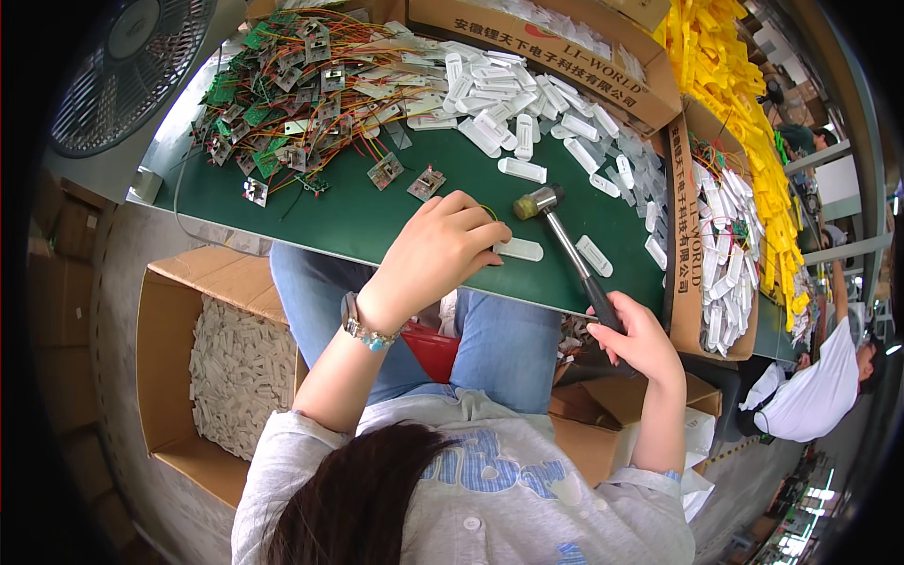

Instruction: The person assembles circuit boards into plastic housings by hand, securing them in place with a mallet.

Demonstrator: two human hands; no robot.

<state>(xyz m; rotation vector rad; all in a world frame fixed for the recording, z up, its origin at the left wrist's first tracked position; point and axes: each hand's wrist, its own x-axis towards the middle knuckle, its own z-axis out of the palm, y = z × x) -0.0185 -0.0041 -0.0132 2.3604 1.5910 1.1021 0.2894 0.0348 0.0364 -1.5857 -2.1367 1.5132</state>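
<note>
White casing (pixel 524 250) lies at the near edge of the green table (pixel 330 222), one end held by the left hand (pixel 435 241), the right hand (pixel 643 341) gripping the hammer (pixel 570 245); I judge it is being positioned, any tap next requiring fingertips clear.

The bench (pixel 358 221) is viewed from the person's head, above and behind the left hand (pixel 441 243) and right hand (pixel 638 341). The fisheye lens is faced steeply downward; both hands are seen fairly near, the surroundings bent around them.
</note>
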